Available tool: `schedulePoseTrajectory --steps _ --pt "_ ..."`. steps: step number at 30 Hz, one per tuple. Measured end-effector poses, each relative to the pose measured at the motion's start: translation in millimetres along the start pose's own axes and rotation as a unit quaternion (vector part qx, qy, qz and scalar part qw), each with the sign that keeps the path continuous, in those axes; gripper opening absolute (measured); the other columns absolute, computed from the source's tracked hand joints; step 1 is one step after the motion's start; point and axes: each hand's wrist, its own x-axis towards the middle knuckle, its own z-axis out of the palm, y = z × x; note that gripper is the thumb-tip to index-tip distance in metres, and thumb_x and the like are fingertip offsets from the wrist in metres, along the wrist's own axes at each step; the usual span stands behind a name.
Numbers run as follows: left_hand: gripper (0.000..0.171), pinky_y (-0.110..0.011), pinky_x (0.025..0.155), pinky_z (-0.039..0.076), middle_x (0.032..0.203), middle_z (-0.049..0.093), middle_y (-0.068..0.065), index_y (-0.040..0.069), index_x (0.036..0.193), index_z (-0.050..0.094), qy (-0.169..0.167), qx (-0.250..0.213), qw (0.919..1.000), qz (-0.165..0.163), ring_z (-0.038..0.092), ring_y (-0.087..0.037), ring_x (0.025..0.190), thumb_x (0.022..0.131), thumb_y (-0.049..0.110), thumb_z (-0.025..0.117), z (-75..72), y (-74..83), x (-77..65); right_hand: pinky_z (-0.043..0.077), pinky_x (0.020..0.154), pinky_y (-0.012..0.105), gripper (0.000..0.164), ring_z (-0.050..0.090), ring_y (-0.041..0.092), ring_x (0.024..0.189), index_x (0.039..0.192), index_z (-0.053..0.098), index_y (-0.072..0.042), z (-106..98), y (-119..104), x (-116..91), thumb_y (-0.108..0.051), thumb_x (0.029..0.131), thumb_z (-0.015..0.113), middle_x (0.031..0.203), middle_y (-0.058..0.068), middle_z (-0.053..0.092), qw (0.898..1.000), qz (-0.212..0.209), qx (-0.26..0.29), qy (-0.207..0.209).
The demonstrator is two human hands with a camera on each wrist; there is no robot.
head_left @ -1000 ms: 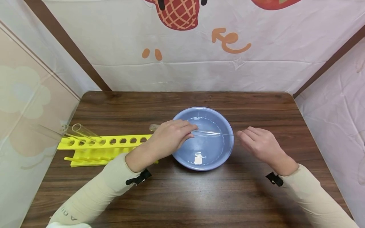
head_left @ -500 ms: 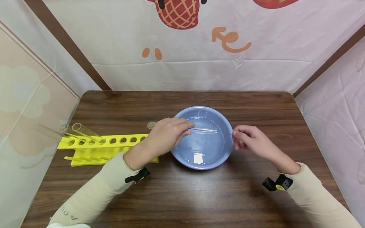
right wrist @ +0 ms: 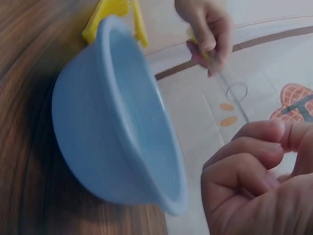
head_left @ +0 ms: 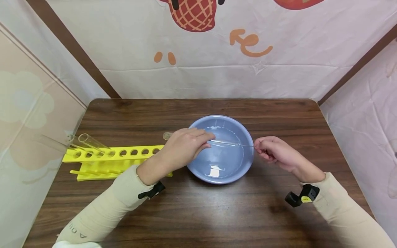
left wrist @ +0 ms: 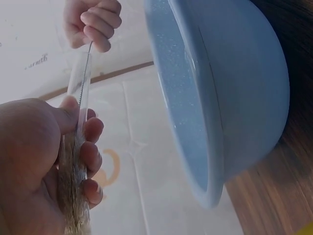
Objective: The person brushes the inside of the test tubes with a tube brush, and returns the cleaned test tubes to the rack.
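Above the blue basin (head_left: 217, 181) of water, my left hand (head_left: 183, 146) grips a clear glass test tube (head_left: 227, 143) lying nearly level, its mouth pointing right. The tube's other end sticks out left of the hand. Inside it runs a test tube brush; its bristles (left wrist: 73, 196) fill the part within my left palm, and the twisted wire (left wrist: 84, 81) comes out at the mouth. My right hand (head_left: 277, 151), at the basin's right rim, pinches the end of that wire with its fingers curled. The right fingers hide the wire's tip.
A yellow test tube rack (head_left: 114, 155) stands on the left of the wooden table (head_left: 192, 217), partly behind my left forearm. Several glass test tubes (head_left: 90, 142) lean in its leftmost holes. A printed cloth (head_left: 211, 82) hangs behind the table.
My right hand came in toward the tube's mouth and turned, then drew back slightly right, baring more wire. My left hand and the tube shifted a little left and back.
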Motion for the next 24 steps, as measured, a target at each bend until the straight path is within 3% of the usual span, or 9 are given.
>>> schedulePoseTrajectory --steps 5,9,12,17,24 --pt "0.027 -0.035 0.083 0.057 0.113 0.074 0.001 0.013 0.123 0.073 0.003 -0.001 1.0 0.005 0.07 -0.017 0.105 0.101 0.027 0.066 0.0 -1.9 0.5 0.018 0.044 0.037 0.03 0.035 0.018 0.053 0.081 0.061 -0.011 -1.5 1.4 -1.2 0.003 0.098 0.041 0.065 -0.001 0.047 0.994 -0.075 -0.069 0.028" --pt "0.028 -0.035 0.081 0.058 0.114 0.074 0.0 0.012 0.124 0.072 0.002 -0.006 1.0 0.001 0.07 -0.018 0.105 0.101 0.027 0.066 -2.1 -2.1 -0.2 0.03 0.044 0.033 0.028 0.043 0.014 0.055 0.082 0.061 -0.008 -3.7 2.3 -3.5 0.008 0.096 0.045 0.065 0.001 0.048 0.974 -0.139 -0.169 0.057" --pt "0.029 -0.036 0.081 0.059 0.115 0.074 -0.001 0.012 0.125 0.072 -0.001 -0.008 1.0 0.002 0.07 -0.019 0.106 0.101 0.027 0.066 -4.2 -1.4 -0.6 0.035 0.045 0.029 0.028 0.043 0.01 0.055 0.082 0.061 -0.009 -5.8 5.0 -5.1 0.012 0.093 0.049 0.064 -0.002 0.048 0.947 -0.191 -0.246 0.079" --pt "0.028 -0.035 0.08 0.059 0.114 0.074 0.0 0.012 0.124 0.072 0.001 -0.006 1.0 0.001 0.071 -0.018 0.105 0.101 0.027 0.066 -5.5 -1.8 -1.7 0.033 0.046 0.023 0.032 0.04 0.002 0.055 0.083 0.064 -0.017 -9.7 10.3 -4.5 0.014 0.087 0.057 0.066 -0.011 0.048 0.891 -0.278 -0.339 0.117" --pt "0.027 -0.035 0.078 0.059 0.113 0.074 0.001 0.012 0.123 0.073 0.008 -0.009 0.9999 0.005 0.071 -0.018 0.102 0.1 0.027 0.067 -8.7 -4.2 -5.0 0.032 0.052 0.014 0.024 0.04 0.002 0.058 0.081 0.062 -0.017 -21.2 15.8 -5.0 0.006 0.078 0.059 0.071 -0.013 0.048 0.814 -0.378 -0.425 0.119"
